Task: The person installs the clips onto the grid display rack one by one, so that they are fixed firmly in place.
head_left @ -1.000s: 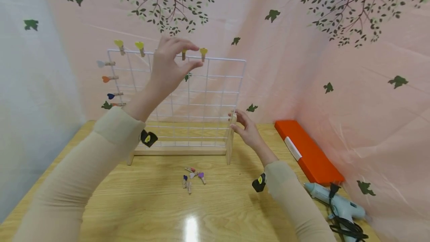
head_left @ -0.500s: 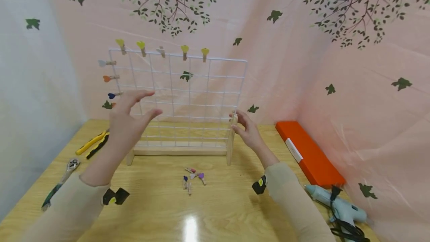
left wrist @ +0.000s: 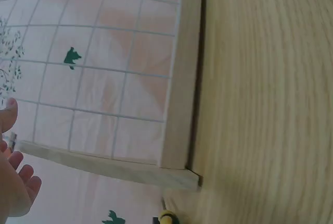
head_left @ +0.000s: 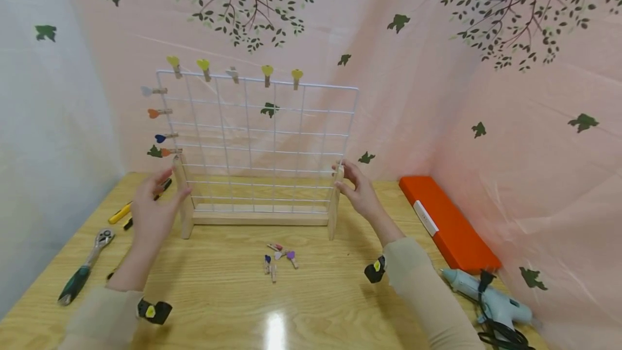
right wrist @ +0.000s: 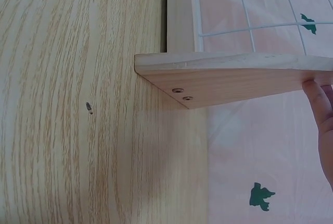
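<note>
A white wire grid rack (head_left: 262,134) stands upright on a wooden base, between two wooden side posts. Heart-topped mini clothespins, such as a yellow one (head_left: 267,73) and an orange one (head_left: 157,114), are clipped along its top and left edges. My left hand (head_left: 153,210) is at the left post (left wrist: 112,162), thumb and fingers spread to either side of it, with a gap showing in the left wrist view. My right hand (head_left: 358,190) holds the upper part of the right post (right wrist: 234,75) between thumb and fingers.
Several loose mini clothespins (head_left: 274,270) lie on the table (head_left: 218,296) before the rack. To the left are a ratchet wrench (head_left: 87,269) and a yellow-handled tool (head_left: 120,213). An orange box (head_left: 447,223) and a glue gun (head_left: 488,293) with a black cord lie right.
My left hand has come down from the clothespins on the top edge to the left post, uncovering a pale clothespin there. The right hand has stayed at the right post.
</note>
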The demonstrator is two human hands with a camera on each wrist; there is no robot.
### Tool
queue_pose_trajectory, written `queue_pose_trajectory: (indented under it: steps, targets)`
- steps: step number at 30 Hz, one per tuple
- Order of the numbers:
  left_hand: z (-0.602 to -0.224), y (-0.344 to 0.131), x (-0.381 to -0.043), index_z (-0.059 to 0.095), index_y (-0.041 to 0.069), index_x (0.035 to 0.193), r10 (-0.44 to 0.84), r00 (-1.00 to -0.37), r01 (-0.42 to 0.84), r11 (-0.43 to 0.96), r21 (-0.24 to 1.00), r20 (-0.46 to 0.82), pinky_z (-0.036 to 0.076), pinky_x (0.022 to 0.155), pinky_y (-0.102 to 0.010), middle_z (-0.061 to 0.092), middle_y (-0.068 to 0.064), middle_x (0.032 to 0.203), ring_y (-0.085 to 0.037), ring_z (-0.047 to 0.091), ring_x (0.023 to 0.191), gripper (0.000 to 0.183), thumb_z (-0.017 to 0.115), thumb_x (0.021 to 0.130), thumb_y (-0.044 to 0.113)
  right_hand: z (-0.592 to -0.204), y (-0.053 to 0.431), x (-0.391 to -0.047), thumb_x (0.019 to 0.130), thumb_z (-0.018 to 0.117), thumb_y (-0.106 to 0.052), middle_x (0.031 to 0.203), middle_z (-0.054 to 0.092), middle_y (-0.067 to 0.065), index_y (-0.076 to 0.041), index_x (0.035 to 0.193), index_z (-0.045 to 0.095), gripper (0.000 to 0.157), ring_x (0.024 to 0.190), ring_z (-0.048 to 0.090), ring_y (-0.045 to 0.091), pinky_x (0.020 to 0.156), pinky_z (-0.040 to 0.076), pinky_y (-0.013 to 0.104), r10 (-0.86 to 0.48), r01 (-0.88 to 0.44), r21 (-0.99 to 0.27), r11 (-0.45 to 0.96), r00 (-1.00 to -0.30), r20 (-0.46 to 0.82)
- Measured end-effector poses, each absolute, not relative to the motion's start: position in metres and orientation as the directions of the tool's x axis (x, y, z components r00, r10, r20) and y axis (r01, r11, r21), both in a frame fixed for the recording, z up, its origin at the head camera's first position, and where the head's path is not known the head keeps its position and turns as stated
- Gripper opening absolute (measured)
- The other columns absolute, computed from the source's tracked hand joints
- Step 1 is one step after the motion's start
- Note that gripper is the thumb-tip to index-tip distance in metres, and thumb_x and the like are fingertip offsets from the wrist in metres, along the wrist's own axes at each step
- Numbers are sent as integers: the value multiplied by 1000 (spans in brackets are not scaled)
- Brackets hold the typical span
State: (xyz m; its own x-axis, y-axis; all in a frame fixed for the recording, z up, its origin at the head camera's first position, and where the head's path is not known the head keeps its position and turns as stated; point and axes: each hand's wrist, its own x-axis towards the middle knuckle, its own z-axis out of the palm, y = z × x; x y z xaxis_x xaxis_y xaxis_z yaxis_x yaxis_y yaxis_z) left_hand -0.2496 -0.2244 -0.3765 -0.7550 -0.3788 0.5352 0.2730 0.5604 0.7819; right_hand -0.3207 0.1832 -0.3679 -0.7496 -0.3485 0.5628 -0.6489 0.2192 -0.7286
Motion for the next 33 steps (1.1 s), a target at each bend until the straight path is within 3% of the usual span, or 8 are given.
queue_pose_trajectory:
  steps: [6, 13, 19, 23, 26, 30, 33]
  targets:
    - [-400, -241, -268, 50, 13, 124, -390, -776, 231, 556, 799, 496, 39, 83, -17, 55, -3, 120, -18, 48, 110, 54, 70, 75, 26, -370, 180, -319, 84, 53, 8, 124, 46, 29, 4, 128, 37, 48, 108, 49, 44, 83, 48, 43, -347, -650, -726, 224, -749, 564]
    - [-412, -251, -285, 48, 18, 127, -399, -834, 149, 500, 853, 380, 42, 68, -6, 55, -6, 116, -13, 51, 99, 55, 67, 77, 33, -371, 178, -318, 84, 53, 8, 124, 47, 28, 5, 128, 37, 48, 108, 50, 42, 86, 43, 53, -343, -650, -725, 228, -750, 565]
    - [-412, -254, -290, 51, 13, 124, -364, -856, 142, 517, 844, 367, 40, 67, -4, 55, -5, 117, -13, 50, 98, 49, 62, 81, 36, -370, 178, -320, 83, 54, 8, 123, 48, 27, 8, 128, 37, 48, 107, 50, 41, 84, 44, 51, -342, -663, -709, 242, -742, 577]
    - [-412, -255, -291, 51, 12, 123, -341, -868, 135, 538, 832, 361, 39, 67, -4, 55, -6, 117, -17, 51, 101, 48, 61, 82, 35, -368, 180, -320, 83, 55, 7, 123, 48, 26, 6, 127, 38, 47, 107, 50, 40, 81, 48, 42, -340, -657, -713, 245, -747, 572]
    - [-412, -256, -291, 50, 9, 123, -304, -882, 143, 554, 820, 359, 44, 70, -9, 54, -9, 117, -21, 51, 102, 50, 60, 82, 36, -367, 182, -319, 83, 55, 7, 123, 48, 27, 6, 127, 38, 47, 107, 50, 40, 82, 49, 29, -338, -657, -713, 245, -747, 573]
    - [-410, -258, -292, 45, 4, 120, -230, -902, 190, 550, 813, 366, 49, 82, -28, 52, -14, 117, -26, 48, 108, 51, 58, 84, 36, -367, 183, -319, 82, 55, 8, 123, 49, 27, 7, 127, 38, 48, 107, 50, 41, 80, 46, 17, -335, -661, -710, 243, -744, 578]
    - [-411, -260, -293, 41, 2, 118, -187, -914, 221, 513, 829, 359, 45, 88, -41, 49, -16, 119, -26, 46, 112, 47, 57, 85, 31, -368, 183, -319, 83, 55, 8, 123, 49, 26, 5, 129, 38, 49, 108, 50, 40, 81, 48, 21, -334, -656, -716, 239, -748, 574]
